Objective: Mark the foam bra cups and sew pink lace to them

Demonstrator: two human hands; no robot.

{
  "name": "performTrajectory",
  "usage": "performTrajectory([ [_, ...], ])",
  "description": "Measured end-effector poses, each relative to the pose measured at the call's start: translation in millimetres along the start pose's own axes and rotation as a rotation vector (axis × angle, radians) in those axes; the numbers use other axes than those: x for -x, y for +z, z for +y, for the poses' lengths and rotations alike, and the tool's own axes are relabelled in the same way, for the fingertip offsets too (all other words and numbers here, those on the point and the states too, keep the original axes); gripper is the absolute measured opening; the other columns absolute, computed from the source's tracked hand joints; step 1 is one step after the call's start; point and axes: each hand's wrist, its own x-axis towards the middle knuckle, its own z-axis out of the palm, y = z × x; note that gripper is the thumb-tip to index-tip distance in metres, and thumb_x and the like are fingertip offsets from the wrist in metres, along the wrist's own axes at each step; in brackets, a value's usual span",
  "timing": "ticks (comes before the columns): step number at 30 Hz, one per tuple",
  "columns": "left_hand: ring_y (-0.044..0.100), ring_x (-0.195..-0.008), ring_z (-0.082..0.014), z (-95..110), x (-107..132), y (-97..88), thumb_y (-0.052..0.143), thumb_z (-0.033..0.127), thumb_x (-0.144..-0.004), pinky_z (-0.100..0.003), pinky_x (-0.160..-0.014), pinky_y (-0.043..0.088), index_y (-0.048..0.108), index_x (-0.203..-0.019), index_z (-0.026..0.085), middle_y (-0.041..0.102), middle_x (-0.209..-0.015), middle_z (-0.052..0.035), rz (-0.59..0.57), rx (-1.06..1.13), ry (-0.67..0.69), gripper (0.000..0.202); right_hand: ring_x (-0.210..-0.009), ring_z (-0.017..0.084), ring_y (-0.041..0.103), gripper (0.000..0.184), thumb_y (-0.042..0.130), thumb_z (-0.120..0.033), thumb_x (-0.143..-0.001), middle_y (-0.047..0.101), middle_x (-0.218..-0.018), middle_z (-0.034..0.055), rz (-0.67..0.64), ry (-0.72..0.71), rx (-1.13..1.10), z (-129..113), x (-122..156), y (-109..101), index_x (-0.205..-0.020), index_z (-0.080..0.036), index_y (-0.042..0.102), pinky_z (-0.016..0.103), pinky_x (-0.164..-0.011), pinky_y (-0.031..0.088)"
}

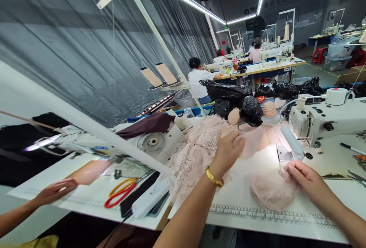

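My left hand (pixel 228 149), with a gold bracelet on its wrist, is raised over the white table and pinches a sheer pale pink fabric (pixel 253 143). That fabric runs down to a bunched pink piece (pixel 268 191) lying on the table. My right hand (pixel 303 177) rests at the right edge of that piece with its fingers curled on it, just in front of the sewing machine's needle area (pixel 281 154). A heap of pink lace (pixel 191 156) lies to the left of my left hand.
A white sewing machine (pixel 328 120) stands at the right, with a pen (pixel 353 149) beside it. Red and yellow scissors (pixel 121 194) lie at the left. Another person's hand (pixel 54 191) rests on the table's left edge. Black bags (pixel 246 107) and other workers sit behind.
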Motion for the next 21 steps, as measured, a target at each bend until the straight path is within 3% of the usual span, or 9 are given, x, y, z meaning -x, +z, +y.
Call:
performTrajectory([
  [4,0.062,-0.072,-0.0164,21.6,56.8,1.3,0.057,0.034,-0.097,-0.026,-0.064,0.046,0.065,-0.087,0.021,0.068,-0.080,0.0017,-0.233,0.344,-0.043,0.018,-0.079,0.024,0.066,0.070,0.035,-0.080,-0.104,0.075,-0.096,0.0091,0.003,0.005,-0.058,-4.9,3.9,-1.4,-0.114,-0.021,0.071,0.040,-0.079,0.055],
  [7,0.062,-0.075,-0.0182,34.7,70.7,18.7,0.057,0.027,-0.091,-0.029,-0.071,0.046,0.063,-0.083,0.021,0.066,-0.079,0.0009,-0.321,0.313,-0.049,0.012,-0.081,0.024,0.065,0.059,0.054,-0.077,-0.100,0.074,-0.092,0.0069,-0.006,-0.031,-0.036,-8.7,7.5,1.3,-0.109,-0.021,0.072,0.037,-0.078,0.054],
  [9,0.065,-0.087,-0.0220,39.4,63.8,28.2,0.060,0.026,-0.087,-0.034,-0.084,0.050,0.064,-0.088,0.021,0.070,-0.090,-0.0032,-0.340,0.277,0.029,0.007,-0.079,0.023,0.063,0.052,0.066,-0.073,-0.094,0.071,-0.083,0.0039,-0.017,-0.069,-0.002,-13.8,11.0,4.3,-0.098,-0.022,0.072,0.034,-0.073,0.051],
  [12,0.061,-0.123,-0.0313,41.3,38.0,31.6,0.076,0.038,-0.078,-0.043,-0.107,0.048,0.063,-0.114,0.021,0.067,-0.129,-0.0133,-0.523,0.382,0.258,0.043,-0.073,0.020,0.060,0.043,0.066,-0.065,-0.098,0.066,-0.075,0.0007,-0.062,-0.130,0.059,-28.2,19.2,6.9,-0.089,-0.023,0.071,0.032,-0.069,0.048],
  [14,0.064,-0.116,-0.0296,41.3,19.8,27.6,0.081,0.045,-0.073,-0.040,-0.098,0.053,0.061,-0.119,0.022,0.068,-0.126,-0.0107,-0.804,0.470,0.324,0.055,-0.071,0.018,0.059,0.034,0.062,-0.052,-0.105,0.065,-0.075,-0.0006,-0.067,-0.246,0.177,-40.4,25.5,6.4,-0.089,-0.024,0.072,0.030,-0.068,0.048],
  [16,0.065,-0.087,-0.0203,41.7,9.1,22.3,0.076,0.041,-0.079,-0.029,-0.073,0.051,0.061,-0.105,0.023,0.068,-0.097,-0.0010,-0.934,0.465,0.295,0.035,-0.070,0.016,0.060,0.020,0.059,-0.036,-0.108,0.066,-0.077,-0.0011,0.029,-0.473,0.330,-50.0,30.2,4.7,-0.096,-0.026,0.072,0.028,-0.066,0.049],
  [17,0.061,-0.075,-0.0166,41.9,8.0,20.1,0.073,0.035,-0.082,-0.026,-0.065,0.046,0.059,-0.097,0.023,0.064,-0.085,0.0024,-0.882,0.418,0.295,0.024,-0.072,0.016,0.062,0.014,0.059,-0.028,-0.108,0.068,-0.080,-0.0008,0.106,-0.610,0.397,-52.2,31.1,3.5,-0.102,-0.027,0.072,0.028,-0.067,0.050],
  [19,0.055,-0.067,-0.0143,41.8,13.9,18.6,0.066,0.023,-0.087,-0.026,-0.061,0.039,0.056,-0.088,0.022,0.059,-0.077,0.0038,-0.612,0.222,0.388,0.010,-0.081,0.018,0.068,0.021,0.059,-0.014,-0.104,0.075,-0.093,0.0024,0.238,-0.842,0.491,-49.7,28.8,-0.2,-0.116,-0.028,0.070,0.031,-0.073,0.055],
  [21,0.056,-0.070,-0.0165,41.3,26.9,21.8,0.059,0.014,-0.093,-0.029,-0.064,0.038,0.057,-0.088,0.021,0.062,-0.079,0.0009,-0.352,-0.055,0.560,0.009,-0.095,0.022,0.072,0.030,0.055,-0.009,-0.104,0.079,-0.107,0.0074,0.228,-0.909,0.617,-38.6,20.5,-7.0,-0.122,-0.028,0.070,0.036,-0.083,0.059],
])
